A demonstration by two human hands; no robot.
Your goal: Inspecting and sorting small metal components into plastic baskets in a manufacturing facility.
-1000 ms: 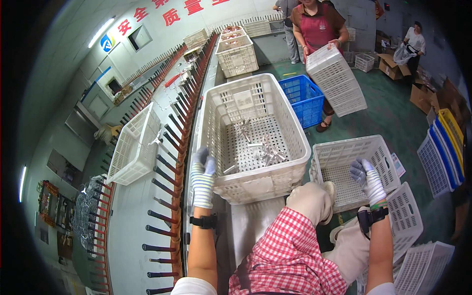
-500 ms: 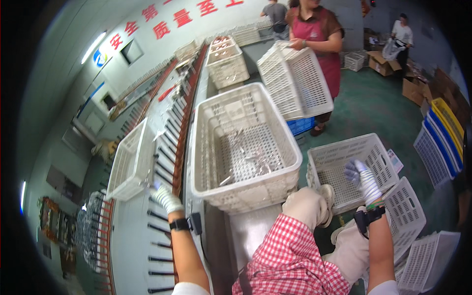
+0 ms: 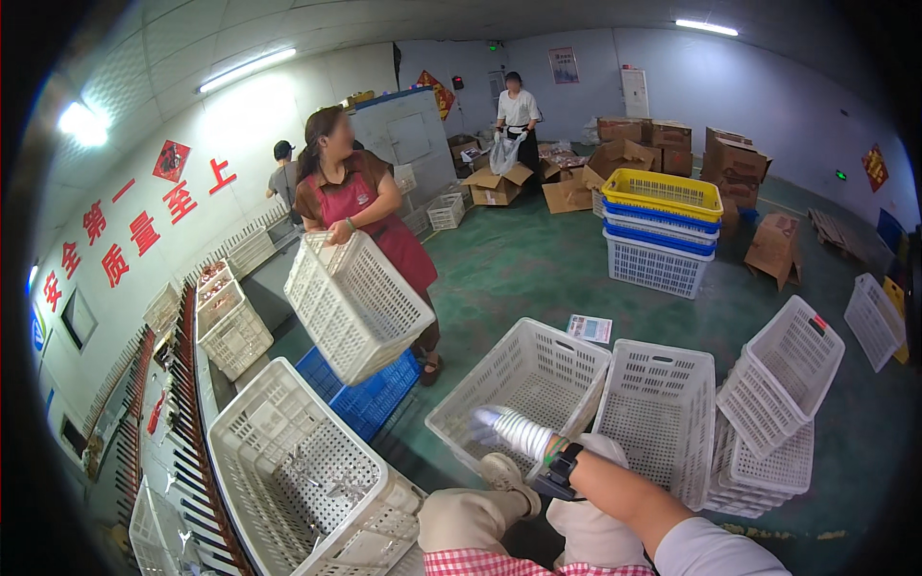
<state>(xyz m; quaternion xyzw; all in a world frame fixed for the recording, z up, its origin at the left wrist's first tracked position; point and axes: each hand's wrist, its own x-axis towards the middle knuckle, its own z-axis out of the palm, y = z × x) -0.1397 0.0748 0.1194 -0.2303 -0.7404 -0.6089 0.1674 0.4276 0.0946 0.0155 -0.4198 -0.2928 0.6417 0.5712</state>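
My right hand, in a white striped glove, reaches over a white perforated crate on the floor by my foot. Its fingers look loosely stretched, though slightly blurred, with nothing visible in them. Whether it touches the crate I cannot tell. My left hand is out of view. At the lower left, a large white crate holds small shiny pieces scattered over its bottom. Beside the rack, part of another white crate shows at the edge.
A person in a red apron carries a white crate above a blue crate. Another white crate and a crate stack stand right. Farther back are yellow and blue crates, cardboard boxes and a person in white.
My view has swung right and up, so the rack and large crate now sit lower left. My left hand has left the picture. My right arm now crosses from the lower right.
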